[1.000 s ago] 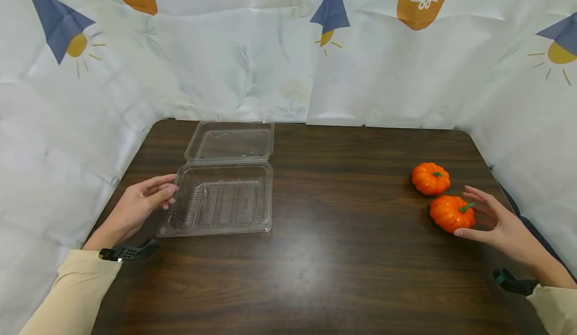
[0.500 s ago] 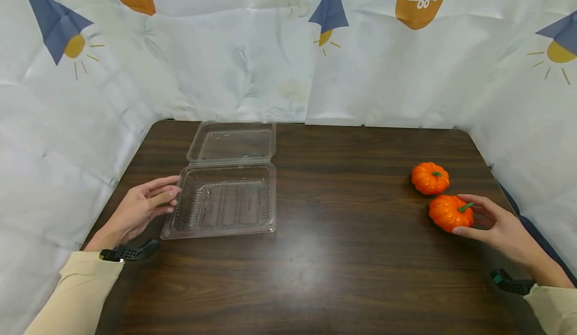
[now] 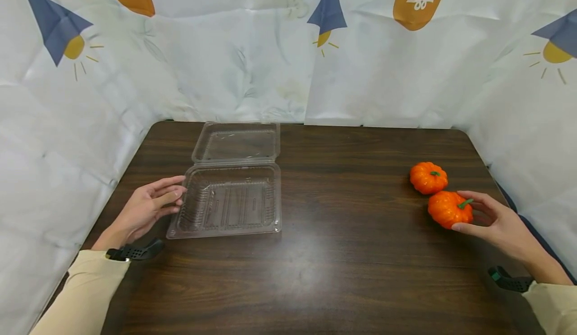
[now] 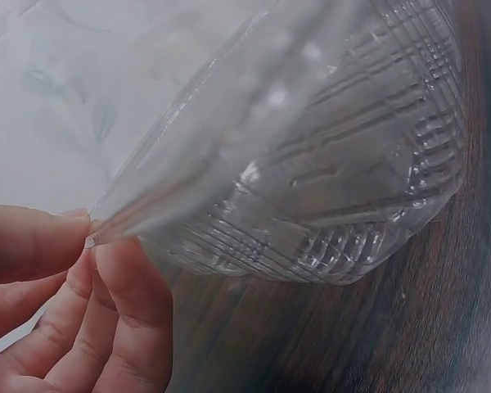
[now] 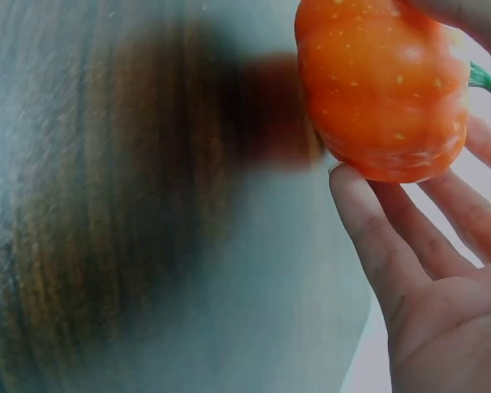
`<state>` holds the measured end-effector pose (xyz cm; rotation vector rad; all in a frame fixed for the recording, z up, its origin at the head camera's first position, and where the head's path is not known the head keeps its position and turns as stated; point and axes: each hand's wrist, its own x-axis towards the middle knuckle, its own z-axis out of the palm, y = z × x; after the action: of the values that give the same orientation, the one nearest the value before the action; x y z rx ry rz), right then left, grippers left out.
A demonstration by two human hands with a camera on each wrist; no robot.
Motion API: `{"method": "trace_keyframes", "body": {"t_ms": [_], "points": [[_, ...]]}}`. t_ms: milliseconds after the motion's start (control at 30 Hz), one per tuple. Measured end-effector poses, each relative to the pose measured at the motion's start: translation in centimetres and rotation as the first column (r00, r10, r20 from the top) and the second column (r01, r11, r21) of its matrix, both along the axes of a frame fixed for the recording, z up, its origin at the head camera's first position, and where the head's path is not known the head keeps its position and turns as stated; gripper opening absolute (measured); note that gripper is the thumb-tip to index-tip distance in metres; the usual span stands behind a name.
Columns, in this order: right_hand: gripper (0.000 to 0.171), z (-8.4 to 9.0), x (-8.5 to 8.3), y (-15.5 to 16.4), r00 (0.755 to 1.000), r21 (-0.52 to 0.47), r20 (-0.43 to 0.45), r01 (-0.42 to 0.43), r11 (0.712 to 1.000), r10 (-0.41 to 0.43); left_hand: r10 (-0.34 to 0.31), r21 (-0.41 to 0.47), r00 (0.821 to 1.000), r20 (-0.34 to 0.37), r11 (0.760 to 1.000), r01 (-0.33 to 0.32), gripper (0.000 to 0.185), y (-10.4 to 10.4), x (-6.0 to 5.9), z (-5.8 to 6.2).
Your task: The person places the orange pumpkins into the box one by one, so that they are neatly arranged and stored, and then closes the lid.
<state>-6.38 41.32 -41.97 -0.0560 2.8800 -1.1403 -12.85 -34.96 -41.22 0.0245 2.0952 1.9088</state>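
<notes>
A clear plastic clamshell container lies with its lid folded back toward the far table edge. My left hand pinches the left rim of its base between thumb and fingers, as the left wrist view shows close up. At the right, my right hand holds an orange pumpkin with a green stem, thumb on one side and fingers on the other. Just behind it sits a second, similar pumpkin. Whether the held pumpkin still touches the table is hard to tell.
Both hands work over a dark wood-grain table. White patterned sheets hang behind its far edge and at both sides. A wide stretch of tabletop separates the container from the pumpkins.
The container has slid a little to the right along with my left hand. My right fingers have closed in around the nearer pumpkin, which has shifted slightly up and left in view.
</notes>
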Motion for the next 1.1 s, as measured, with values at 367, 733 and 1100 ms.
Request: {"method": "trace_keyframes", "body": {"t_ms": [367,733,1100], "points": [[0.075,1.7,-0.6,-1.2,0.999,-0.056,-0.02,-0.027,0.998,0.025,-0.016,-0.028,1.0,0.001,0.999,0.016,0.063,1.5,-0.1,0.1],[0.077,3.9,-1.8,-3.2,0.998,-0.089,-0.026,-0.059,0.994,0.057,-0.013,-0.029,1.0,0.015,0.999,0.014,0.062,3.6,-0.6,-0.4],[0.074,5.4,-3.1,-6.2,0.991,-0.112,-0.086,-0.114,0.987,0.105,-0.029,0.005,0.999,0.027,1.0,0.029,0.061,4.9,-0.3,-0.3]]}}
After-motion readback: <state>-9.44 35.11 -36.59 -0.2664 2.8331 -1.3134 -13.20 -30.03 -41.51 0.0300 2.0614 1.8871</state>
